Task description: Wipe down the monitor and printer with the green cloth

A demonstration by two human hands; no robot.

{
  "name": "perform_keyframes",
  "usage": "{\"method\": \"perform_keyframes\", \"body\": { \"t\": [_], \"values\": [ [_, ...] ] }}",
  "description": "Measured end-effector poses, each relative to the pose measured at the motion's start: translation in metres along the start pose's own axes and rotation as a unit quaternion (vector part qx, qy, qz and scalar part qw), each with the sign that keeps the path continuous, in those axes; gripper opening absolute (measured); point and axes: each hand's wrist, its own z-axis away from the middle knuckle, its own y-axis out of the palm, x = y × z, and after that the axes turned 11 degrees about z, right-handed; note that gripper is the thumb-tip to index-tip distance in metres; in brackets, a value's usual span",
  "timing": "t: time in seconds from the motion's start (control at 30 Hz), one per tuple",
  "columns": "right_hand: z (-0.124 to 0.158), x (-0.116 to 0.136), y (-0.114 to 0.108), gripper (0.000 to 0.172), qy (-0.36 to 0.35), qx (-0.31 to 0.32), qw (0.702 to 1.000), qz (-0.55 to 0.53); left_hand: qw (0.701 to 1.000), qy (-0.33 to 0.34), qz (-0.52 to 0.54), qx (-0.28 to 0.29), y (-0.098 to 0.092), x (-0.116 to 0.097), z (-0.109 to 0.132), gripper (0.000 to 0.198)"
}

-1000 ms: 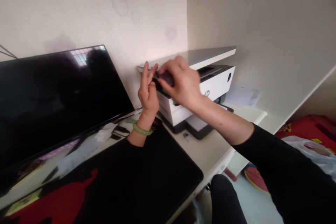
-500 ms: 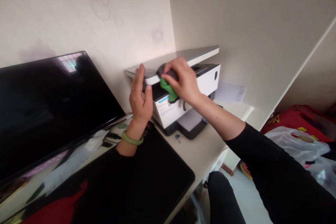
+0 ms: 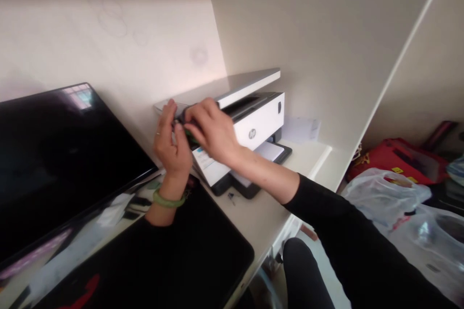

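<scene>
A white printer (image 3: 259, 125) with a grey lid (image 3: 232, 83) stands on the desk in the corner. My right hand (image 3: 213, 130) is closed on a green and dark cloth (image 3: 190, 134) at the printer's left front corner, and most of the cloth is hidden by the fingers. Beside it, my left hand (image 3: 172, 145) is raised with fingers stretched upward and thumb apart, close to the printer's left side. Whether its palm touches the printer, I cannot tell. A pale green bangle (image 3: 168, 199) circles the left wrist.
A dark monitor (image 3: 68, 169) stands at the left, papers and cables below it. A black mat (image 3: 203, 246) covers the desk's front. Paper (image 3: 277, 150) lies in the printer's lower tray. At the right are plastic bags (image 3: 387, 195) and a red bag (image 3: 391, 154).
My right hand has moved left along the printer's front with the cloth, now next to my left hand. The printer's front logo has come into sight. The whole view has shifted slightly.
</scene>
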Motion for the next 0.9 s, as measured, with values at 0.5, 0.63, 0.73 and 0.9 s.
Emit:
{"method": "perform_keyframes", "body": {
  "t": [0.5,0.63,0.73,0.9],
  "values": [
    [0.004,-0.157,-0.044,0.016,0.146,-0.059,0.987,-0.019,1.000,-0.021,-0.003,-0.007,0.002,-0.013,-0.001,0.046],
    [-0.003,-0.172,-0.047,0.013,0.211,-0.083,0.974,-0.004,1.000,-0.014,-0.014,-0.014,0.003,-0.013,-0.001,0.047],
    [-0.005,-0.135,-0.039,0.009,0.195,-0.082,0.977,0.002,1.000,0.003,-0.006,-0.020,0.003,-0.012,-0.001,0.049],
    [0.000,-0.055,-0.022,0.017,0.036,-0.012,0.999,-0.025,0.999,0.012,-0.029,-0.011,-0.001,-0.010,-0.002,0.054]
  ]
}}
